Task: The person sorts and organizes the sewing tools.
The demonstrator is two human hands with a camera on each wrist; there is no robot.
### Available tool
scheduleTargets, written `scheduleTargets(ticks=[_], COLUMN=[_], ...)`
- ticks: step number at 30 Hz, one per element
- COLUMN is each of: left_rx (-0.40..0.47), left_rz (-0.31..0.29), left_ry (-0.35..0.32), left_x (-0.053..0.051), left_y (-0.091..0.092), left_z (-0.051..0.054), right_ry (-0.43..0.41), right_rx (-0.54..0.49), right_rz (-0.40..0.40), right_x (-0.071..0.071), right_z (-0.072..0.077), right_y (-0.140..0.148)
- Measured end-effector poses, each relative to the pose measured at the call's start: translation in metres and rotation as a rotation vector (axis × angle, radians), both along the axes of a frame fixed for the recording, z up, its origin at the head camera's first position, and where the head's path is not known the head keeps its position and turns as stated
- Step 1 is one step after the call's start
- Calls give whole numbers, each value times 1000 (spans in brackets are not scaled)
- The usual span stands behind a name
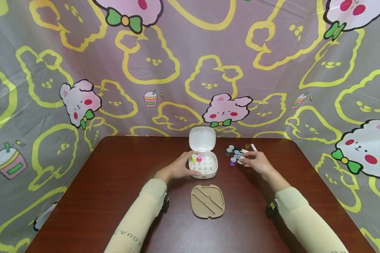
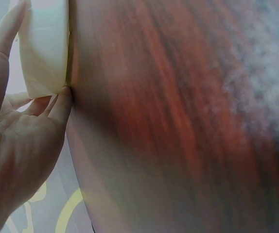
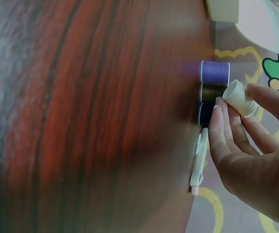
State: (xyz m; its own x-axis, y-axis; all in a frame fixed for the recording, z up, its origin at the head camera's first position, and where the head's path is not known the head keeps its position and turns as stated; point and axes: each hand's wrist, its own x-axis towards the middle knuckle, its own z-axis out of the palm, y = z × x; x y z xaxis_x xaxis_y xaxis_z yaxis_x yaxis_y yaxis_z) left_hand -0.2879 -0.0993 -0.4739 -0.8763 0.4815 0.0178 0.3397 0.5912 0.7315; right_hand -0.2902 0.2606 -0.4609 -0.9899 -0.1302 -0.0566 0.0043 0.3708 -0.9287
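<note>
A white sewing box (image 1: 213, 173) stands with its lid up. My left hand (image 1: 178, 167) grips its left side, thumb along the front and fingers toward the back; the left wrist view shows fingertips against the box wall (image 2: 44, 53). Inside sit a yellow thread spool (image 1: 194, 158) and a pink thread spool (image 1: 199, 158) among rows of small pegs. Between thumb and fingers, my right hand (image 1: 259, 163) pinches a white thread spool (image 3: 237, 97), held tilted. Close by stand a purple spool (image 3: 215, 72), a brownish spool (image 3: 211, 91) and a dark spool (image 3: 205, 112), partly hidden by my fingers.
Several more spools (image 1: 229, 151) cluster right of the box. A slim white tool (image 3: 198, 165), a pink-and-white stick (image 1: 254, 147) and a small gold item (image 1: 247, 145) lie there too. In front of the box lies a tan divided tray (image 1: 208, 202). A patterned curtain (image 1: 177, 95) borders the table.
</note>
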Motion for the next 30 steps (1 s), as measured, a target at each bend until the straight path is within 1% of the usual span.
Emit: scheduleTargets(ticks=[4, 5, 6, 11, 12, 13, 19, 25, 30], left_rx=[-3, -4, -9, -9, -8, -7, -6, -12, -21], left_rz=[-3, -3, -3, 5, 6, 8, 4, 4, 3], left_ry=[7, 8, 5, 1, -3, -6, -5, 14, 10], left_x=[0, 0, 0, 0, 0, 0, 0, -1, -1], left_y=[0, 0, 0, 0, 0, 0, 0, 0, 0], left_z=[0, 0, 0, -2, -2, -2, -1, -2, -2], right_ry=[6, 6, 9, 41, 54, 64, 110, 122, 141], right_rx=[-2, 0, 6, 39, 41, 46, 92, 145, 158], right_rz=[24, 32, 34, 32, 29, 29, 25, 17, 25], right_x=[3, 6, 6, 3, 1, 1, 2, 3, 1], right_z=[4, 10, 10, 10, 6, 6, 11, 15, 15], right_y=[-3, -6, -7, -12, -11, -11, -17, -21, -24])
